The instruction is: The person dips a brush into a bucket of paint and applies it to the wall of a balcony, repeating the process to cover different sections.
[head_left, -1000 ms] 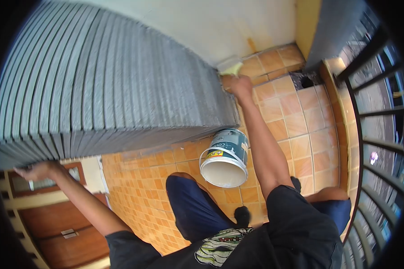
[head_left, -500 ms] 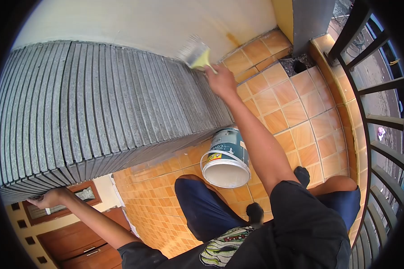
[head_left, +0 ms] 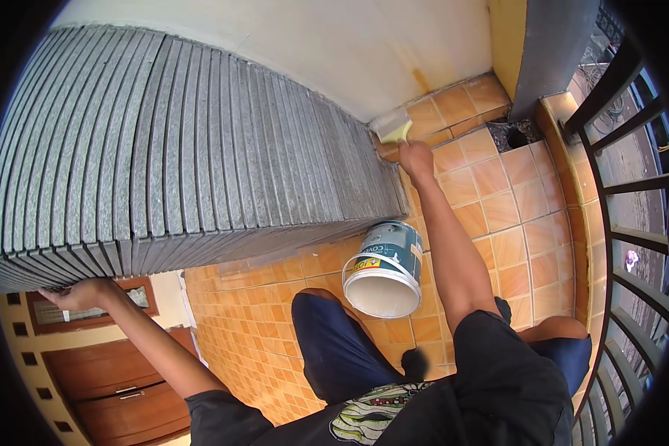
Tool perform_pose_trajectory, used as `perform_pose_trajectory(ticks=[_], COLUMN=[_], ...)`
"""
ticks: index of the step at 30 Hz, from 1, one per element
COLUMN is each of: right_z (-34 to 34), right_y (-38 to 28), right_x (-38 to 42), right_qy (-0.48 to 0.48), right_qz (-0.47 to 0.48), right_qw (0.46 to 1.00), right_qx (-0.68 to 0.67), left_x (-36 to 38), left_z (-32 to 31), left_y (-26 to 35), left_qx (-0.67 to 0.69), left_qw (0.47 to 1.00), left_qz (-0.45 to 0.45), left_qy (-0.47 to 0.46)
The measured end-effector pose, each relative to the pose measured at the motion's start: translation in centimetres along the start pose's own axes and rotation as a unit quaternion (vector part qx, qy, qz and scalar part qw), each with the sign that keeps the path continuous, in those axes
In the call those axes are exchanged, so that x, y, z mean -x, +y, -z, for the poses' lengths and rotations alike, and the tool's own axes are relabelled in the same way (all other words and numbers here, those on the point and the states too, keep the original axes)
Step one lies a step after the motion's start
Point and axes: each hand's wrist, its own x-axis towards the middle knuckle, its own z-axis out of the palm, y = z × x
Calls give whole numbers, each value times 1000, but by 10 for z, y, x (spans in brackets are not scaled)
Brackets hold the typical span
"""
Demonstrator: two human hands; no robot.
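A wide brush [head_left: 395, 128] with a pale yellow-green handle is in my right hand [head_left: 416, 160], which is closed round the handle. Its bristles lie at the foot of the white wall, by the corner of the grey ridged stone column [head_left: 201, 141]. My left hand [head_left: 82, 294] rests against the column's edge at the far left, fingers stretched out, partly hidden by the stone. Between my knees and the column stands a white and teal bucket [head_left: 386, 267], its pale open mouth tilted towards me.
Orange tiles [head_left: 498, 215] cover the floor. A square opening [head_left: 514, 137] with a dark hole is by the grey post [head_left: 556, 52]. Dark metal railing [head_left: 639, 238] curves along the right side. Wooden doors [head_left: 119, 386] are at the lower left.
My right hand and the brush have moved right and down, from the white wall to its foot. The camera view has shifted slightly. My left hand stays against the column's edge.
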Motion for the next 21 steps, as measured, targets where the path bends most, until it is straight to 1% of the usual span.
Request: perform_pose_trajectory(ticks=[1,4,5,7,8,10,11,13,14,15,16,18,19,20,21], right_z=[1,12,22,39,37,32,37,55,61,64,65,64,65,65,76], right_y=[-11,-71,-91,-134,-149,-171,-188,-227,-241,-253,-263,-272,-274,-275,-283], right_x=[0,14,27,52,56,64,74,96,102,106,110,115,115,116,126], right_qy=[1,25,10,-21,-10,9,-4,-29,-31,-34,-37,-13,-1,20,-8], right_qz=[15,27,17,6,38,97,113,145,152,160,167,209,229,294,293], right_qw=[1000,999,998,992,991,987,984,977,976,974,972,962,956,935,936], right_qx=[9,-38,-66,-125,-127,-128,-136,-152,-154,-157,-159,-175,-182,-196,-196], left_x=[0,4,6,1,4,2,4,-3,-2,-4,-3,0,-3,-6,-7], left_z=[1,0,-2,0,-3,-1,-1,5,6,6,6,3,4,5,8], left_y=[1,5,8,-1,8,2,2,-12,-13,-15,-12,-3,-8,-15,-20], left_qx=[-17,-29,-24,-25,1,5,21,21,-9,-17,-8,-2,-1,-2,-4], left_qw=[1000,999,1000,1000,1000,1000,1000,1000,999,999,1000,1000,1000,1000,999], left_qz=[-9,-10,2,-10,11,8,17,-7,-30,-27,-16,1,-10,-20,-30], left_qy=[-8,-11,2,6,7,5,8,-12,-20,-13,-13,-12,-14,-18,-25])
